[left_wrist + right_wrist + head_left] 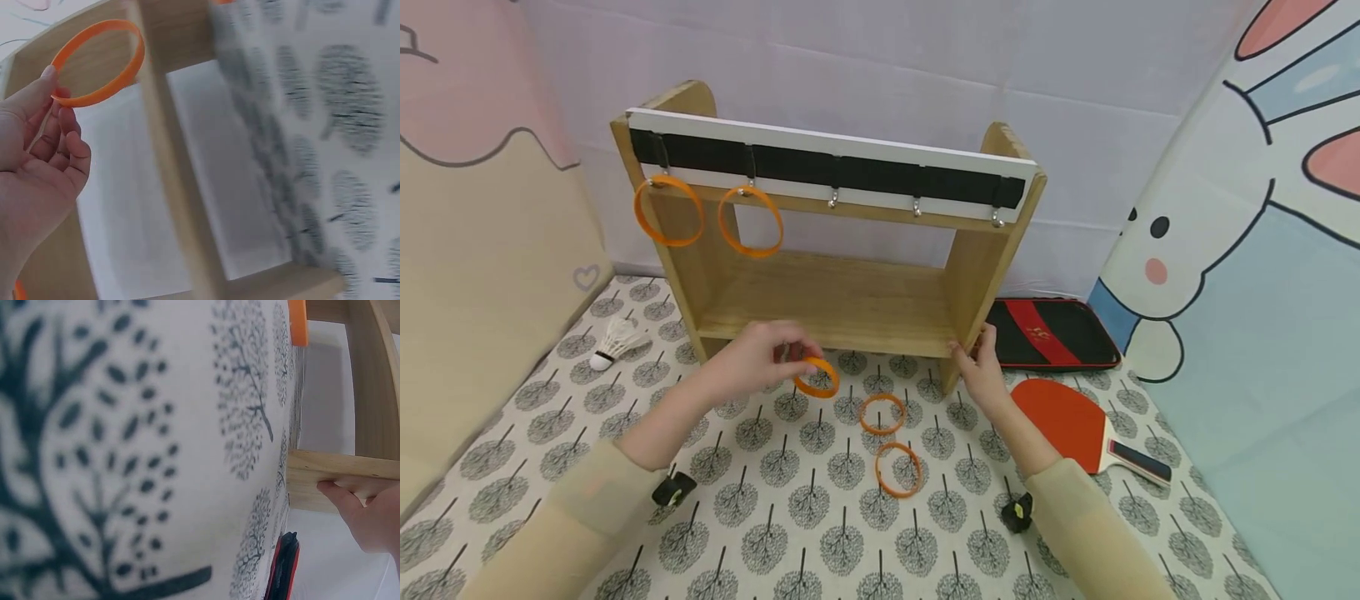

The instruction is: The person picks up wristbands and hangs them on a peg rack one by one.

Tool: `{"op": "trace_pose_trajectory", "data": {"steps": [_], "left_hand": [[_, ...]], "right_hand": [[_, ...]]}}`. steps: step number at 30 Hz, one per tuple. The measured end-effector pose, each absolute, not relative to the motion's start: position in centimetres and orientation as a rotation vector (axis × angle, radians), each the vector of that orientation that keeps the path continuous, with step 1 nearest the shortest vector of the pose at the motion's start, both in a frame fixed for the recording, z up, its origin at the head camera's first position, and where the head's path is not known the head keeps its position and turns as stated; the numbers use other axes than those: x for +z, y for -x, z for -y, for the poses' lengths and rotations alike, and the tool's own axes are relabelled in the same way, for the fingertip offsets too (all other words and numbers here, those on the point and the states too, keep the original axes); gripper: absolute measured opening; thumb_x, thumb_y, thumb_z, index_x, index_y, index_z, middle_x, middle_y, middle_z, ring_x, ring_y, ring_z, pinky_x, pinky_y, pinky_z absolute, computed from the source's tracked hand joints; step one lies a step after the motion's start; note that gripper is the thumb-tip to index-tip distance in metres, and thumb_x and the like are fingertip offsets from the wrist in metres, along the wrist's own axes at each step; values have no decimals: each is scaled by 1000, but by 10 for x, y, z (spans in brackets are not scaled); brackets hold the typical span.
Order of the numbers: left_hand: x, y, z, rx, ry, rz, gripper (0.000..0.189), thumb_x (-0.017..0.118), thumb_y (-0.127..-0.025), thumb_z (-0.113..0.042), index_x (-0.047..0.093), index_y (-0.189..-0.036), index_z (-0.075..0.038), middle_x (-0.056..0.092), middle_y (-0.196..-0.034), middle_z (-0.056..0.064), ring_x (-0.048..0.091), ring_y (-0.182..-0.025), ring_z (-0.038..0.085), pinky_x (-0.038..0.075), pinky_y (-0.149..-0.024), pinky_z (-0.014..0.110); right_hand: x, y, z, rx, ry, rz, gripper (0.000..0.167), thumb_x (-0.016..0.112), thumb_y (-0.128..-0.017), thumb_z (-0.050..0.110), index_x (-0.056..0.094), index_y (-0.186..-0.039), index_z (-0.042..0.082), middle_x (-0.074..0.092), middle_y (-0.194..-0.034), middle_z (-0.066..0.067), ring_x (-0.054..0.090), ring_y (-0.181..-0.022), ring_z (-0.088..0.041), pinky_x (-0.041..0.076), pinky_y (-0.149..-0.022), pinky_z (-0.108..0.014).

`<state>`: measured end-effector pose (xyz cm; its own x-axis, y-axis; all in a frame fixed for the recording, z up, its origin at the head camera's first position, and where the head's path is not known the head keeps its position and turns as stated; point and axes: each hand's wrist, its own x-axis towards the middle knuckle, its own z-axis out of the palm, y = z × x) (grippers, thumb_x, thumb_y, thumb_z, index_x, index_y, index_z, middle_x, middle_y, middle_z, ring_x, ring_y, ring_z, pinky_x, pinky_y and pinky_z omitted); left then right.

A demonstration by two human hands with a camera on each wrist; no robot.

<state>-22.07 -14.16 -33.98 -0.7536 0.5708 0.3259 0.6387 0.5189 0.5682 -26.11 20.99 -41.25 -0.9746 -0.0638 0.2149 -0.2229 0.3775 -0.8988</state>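
An orange ring [817, 379] is pinched between the thumb and fingers of my left hand [772, 354], in front of the wooden rack's lower shelf. The left wrist view shows the same ring [99, 100] held by its edge. My right hand [983, 371] grips the lower right side panel of the wooden rack [842, 304]; in the right wrist view the thumb lies along that panel [340, 465]. Two orange rings [668, 243] hang from the two leftmost hooks, and the hooks [917, 208] to their right are bare. Two more rings [882, 432] lie on the cloth.
A red table tennis paddle [1060, 421] and a black and red case [1052, 333] lie to the right of the rack. A shuttlecock [617, 342] rests at the left. Tree-patterned cloth [842, 550] covers the table, with a fabric backdrop [865, 67] behind.
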Motion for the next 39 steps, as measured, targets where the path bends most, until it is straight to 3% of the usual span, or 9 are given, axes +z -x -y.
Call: {"op": "trace_pose_trajectory", "data": {"steps": [6, 12, 19, 23, 28, 39], "left_hand": [[-313, 214, 141, -1052, 1071, 2490, 16, 75, -80, -20, 69, -95, -19, 59, -81, -11, 51, -68, 7, 43, -54, 21], [-290, 211, 141, -1030, 1072, 2345, 16, 76, -79, -15, 70, -92, -19, 61, -82, -13, 49, -68, 5, 40, -55, 20], [-261, 208, 140, -977, 1078, 2173, 14, 76, -78, -9, 71, -88, -16, 62, -79, -11, 45, -63, 5, 34, -52, 17], [-243, 207, 138, -963, 1070, 2075, 13, 77, -76, -6, 71, -85, -13, 61, -76, -7, 44, -63, 6, 32, -52, 17], [-218, 207, 133, -976, 1045, 1975, 11, 77, -77, -6, 73, -86, -10, 65, -79, -3, 50, -70, 8, 35, -56, 18], [-175, 217, 123, -981, 865, 1994, 9, 74, -82, -16, 75, -89, -10, 68, -80, -1, 53, -77, 3, 42, -66, 16]], "right_hand": [[-407, 258, -210, 1699, -246, 2487, 48, 48, -99, 16, 18, -136, 9, 36, -128, -24, 47, -113, -36, 43, -96, -54], [-391, 246, -203, 1703, -259, 2495, 49, 45, -98, 10, 14, -136, 2, 35, -127, -28, 46, -115, -39, 41, -98, -58], [-407, 258, -210, 1706, -235, 2500, 49, 47, -99, 14, 16, -137, 9, 34, -130, -25, 47, -116, -36, 42, -99, -55], [-401, 254, -207, 1713, -249, 2500, 50, 46, -99, 13, 14, -137, 6, 32, -131, -28, 45, -118, -39, 40, -99, -58], [-384, 240, -199, 1683, -250, 2517, 49, 44, -99, 10, 13, -136, 2, 33, -129, -28, 45, -117, -40, 41, -98, -58], [-386, 239, -199, 1636, -266, 2481, 45, 46, -97, 6, 20, -132, -1, 40, -120, -28, 49, -108, -40, 45, -89, -51]]}}
